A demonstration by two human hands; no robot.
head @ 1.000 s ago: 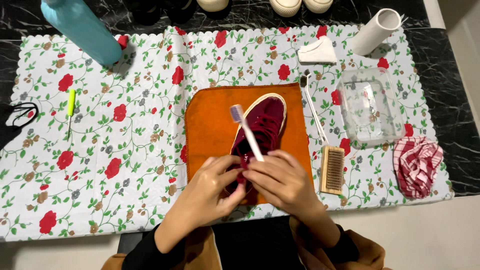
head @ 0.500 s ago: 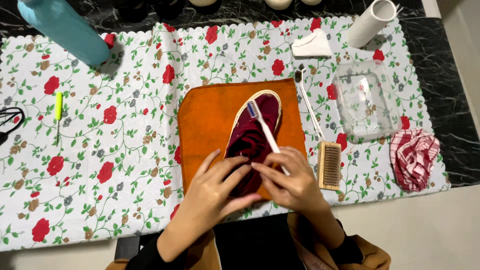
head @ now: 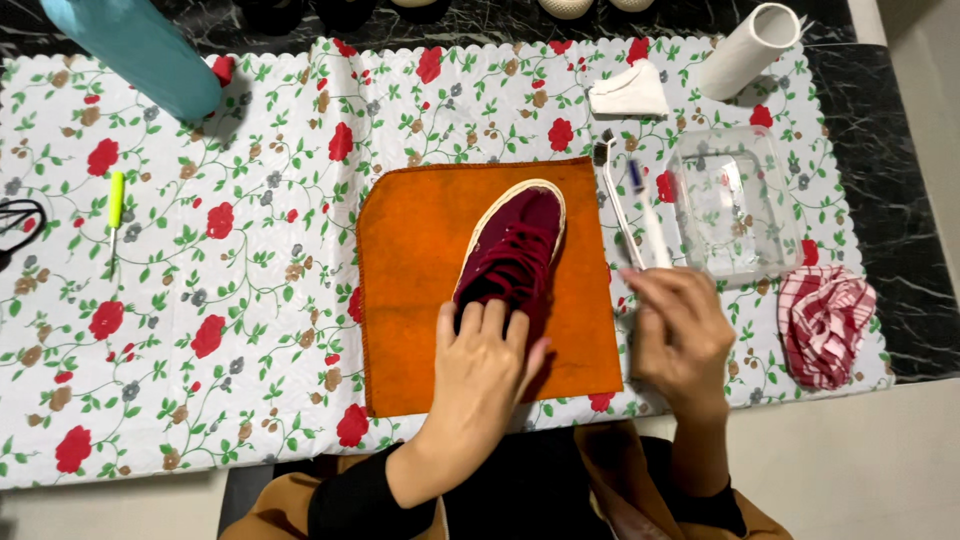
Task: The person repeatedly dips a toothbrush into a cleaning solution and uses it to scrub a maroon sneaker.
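A maroon sneaker (head: 515,250) with a white sole lies on an orange cloth (head: 410,290), toe pointing away from me. My left hand (head: 480,365) rests on the shoe's heel end, fingers spread over the opening. To the right of the shoe, my right hand (head: 685,335) grips a white toothbrush (head: 652,225). The brush's dark head points away from me, close to the clear plastic container (head: 740,205).
A thin long-handled brush (head: 603,152) lies beside the orange cloth. The floral tablecloth (head: 230,330) also holds a red checked rag (head: 825,320), white folded cloth (head: 628,92), white roll (head: 750,50), teal bottle (head: 140,45) and green-handled tool (head: 116,200).
My right hand has carried the toothbrush off the shoe and out to the right, towards the clear container. My left hand has stayed on the heel.
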